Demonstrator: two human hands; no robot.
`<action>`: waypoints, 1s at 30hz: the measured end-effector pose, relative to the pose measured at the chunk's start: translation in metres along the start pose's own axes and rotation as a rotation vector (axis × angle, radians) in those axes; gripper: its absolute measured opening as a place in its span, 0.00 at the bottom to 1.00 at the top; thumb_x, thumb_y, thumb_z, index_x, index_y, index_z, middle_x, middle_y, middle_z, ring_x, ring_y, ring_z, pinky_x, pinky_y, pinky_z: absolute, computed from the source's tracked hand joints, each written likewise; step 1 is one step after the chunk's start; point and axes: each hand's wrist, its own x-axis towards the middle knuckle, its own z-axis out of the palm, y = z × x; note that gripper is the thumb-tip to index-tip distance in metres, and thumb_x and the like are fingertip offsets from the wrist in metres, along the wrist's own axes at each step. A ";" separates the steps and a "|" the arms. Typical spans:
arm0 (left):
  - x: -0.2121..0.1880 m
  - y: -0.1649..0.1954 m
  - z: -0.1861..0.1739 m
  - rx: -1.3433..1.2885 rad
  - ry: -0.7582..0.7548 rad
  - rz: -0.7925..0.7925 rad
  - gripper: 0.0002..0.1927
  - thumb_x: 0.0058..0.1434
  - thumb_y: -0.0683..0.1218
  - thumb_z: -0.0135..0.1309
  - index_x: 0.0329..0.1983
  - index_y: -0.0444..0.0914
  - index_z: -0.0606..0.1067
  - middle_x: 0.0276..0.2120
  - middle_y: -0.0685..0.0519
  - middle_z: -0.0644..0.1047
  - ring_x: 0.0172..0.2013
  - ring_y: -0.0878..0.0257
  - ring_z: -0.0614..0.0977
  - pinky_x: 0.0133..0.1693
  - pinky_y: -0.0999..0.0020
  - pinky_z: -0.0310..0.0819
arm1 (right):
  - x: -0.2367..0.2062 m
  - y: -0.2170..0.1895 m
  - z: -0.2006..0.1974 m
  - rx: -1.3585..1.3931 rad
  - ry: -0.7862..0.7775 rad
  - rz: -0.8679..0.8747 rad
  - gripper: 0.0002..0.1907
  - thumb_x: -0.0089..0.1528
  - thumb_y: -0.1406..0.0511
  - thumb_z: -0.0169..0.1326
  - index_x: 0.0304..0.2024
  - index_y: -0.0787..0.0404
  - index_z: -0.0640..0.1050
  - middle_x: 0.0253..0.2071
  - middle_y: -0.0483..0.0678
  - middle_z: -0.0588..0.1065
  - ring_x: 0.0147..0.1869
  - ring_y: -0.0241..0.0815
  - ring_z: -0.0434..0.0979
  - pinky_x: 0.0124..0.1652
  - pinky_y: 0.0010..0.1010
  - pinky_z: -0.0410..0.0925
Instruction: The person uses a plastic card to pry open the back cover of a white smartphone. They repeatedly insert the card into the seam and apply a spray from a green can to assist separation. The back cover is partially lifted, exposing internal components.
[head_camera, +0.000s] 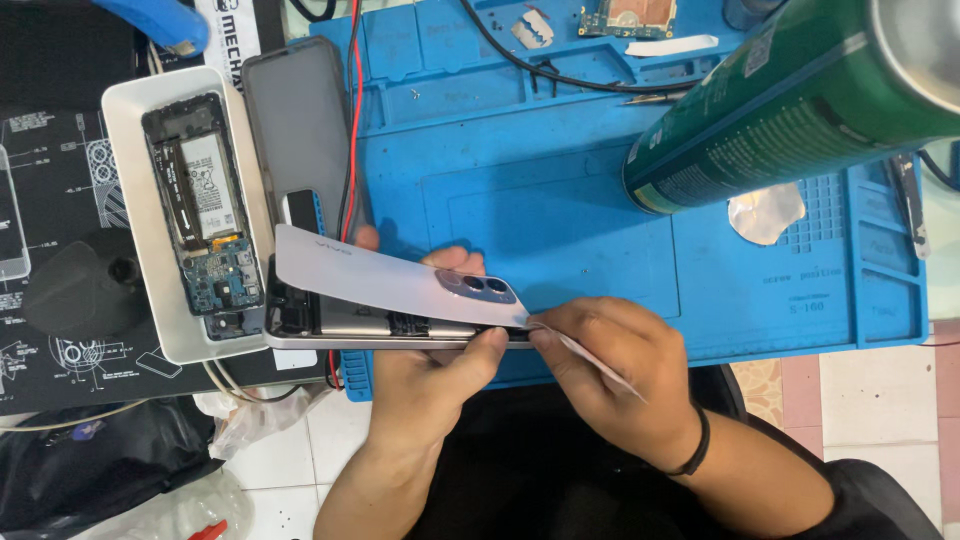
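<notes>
While the left hand (425, 385) cradles a silver phone (385, 328) from below, its grip is closed around the body, thumb pressed on the near edge and fingertips showing past the far side. The phone's back cover (385, 280), pale with a blue camera block, stands lifted at an angle above that grip, hinged open toward the person's left so the dark insides show beneath it. Just beside, the right hand (620, 375) pinches a thin white pry card (590, 358), its grip shut flat on the card, the card's tip meeting the seam under the cover's camera corner. Both hands hover over the near edge of a blue work mat (560, 220) on the table. Left of the left grip sits a white tray (135, 200) holding another opened phone (205, 215). Beyond the right grip, a green spray can (790, 100) looms close to the camera.
</notes>
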 end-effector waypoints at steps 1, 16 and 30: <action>0.000 0.001 -0.001 0.021 0.000 -0.005 0.59 0.53 0.29 0.56 0.77 0.44 0.33 0.60 0.42 0.67 0.61 0.55 0.74 0.60 0.57 0.74 | -0.001 -0.001 0.002 -0.001 0.015 0.004 0.07 0.58 0.73 0.65 0.38 0.63 0.80 0.37 0.49 0.81 0.36 0.43 0.82 0.36 0.29 0.73; 0.009 0.001 0.017 -0.171 0.263 -0.170 0.28 0.50 0.25 0.53 0.54 0.31 0.67 0.49 0.46 0.73 0.53 0.58 0.78 0.54 0.60 0.77 | -0.017 0.010 -0.010 0.259 0.027 0.045 0.11 0.59 0.77 0.60 0.43 0.66 0.77 0.44 0.55 0.81 0.46 0.48 0.85 0.47 0.30 0.76; 0.011 0.004 0.018 -0.110 0.228 -0.195 0.26 0.51 0.25 0.56 0.53 0.32 0.67 0.49 0.46 0.72 0.53 0.59 0.78 0.54 0.62 0.77 | -0.009 0.012 -0.010 -0.028 0.026 -0.253 0.18 0.52 0.68 0.67 0.44 0.67 0.80 0.43 0.53 0.80 0.49 0.50 0.84 0.51 0.39 0.76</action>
